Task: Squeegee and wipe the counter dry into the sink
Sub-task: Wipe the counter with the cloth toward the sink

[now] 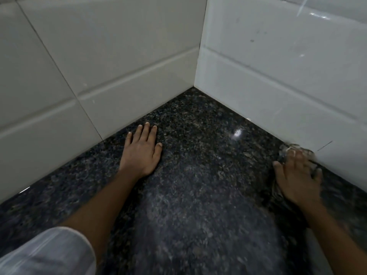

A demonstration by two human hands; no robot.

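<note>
The dark speckled granite counter [198, 175] runs into a corner between two tiled walls. My left hand [142, 149] lies flat on it, palm down, fingers spread toward the corner, holding nothing. My right hand [297, 175] presses down on a crumpled, wet-looking cloth [291, 150] against the foot of the right wall; the hand and cloth are blurred. Part of the cloth shows under the wrist too. No squeegee and no sink are in view.
White glossy tiles form the left wall [89, 66] and the right wall [288, 66], meeting at the corner [195, 87]. A white sleeve [45, 253] covers my left upper arm at the bottom left.
</note>
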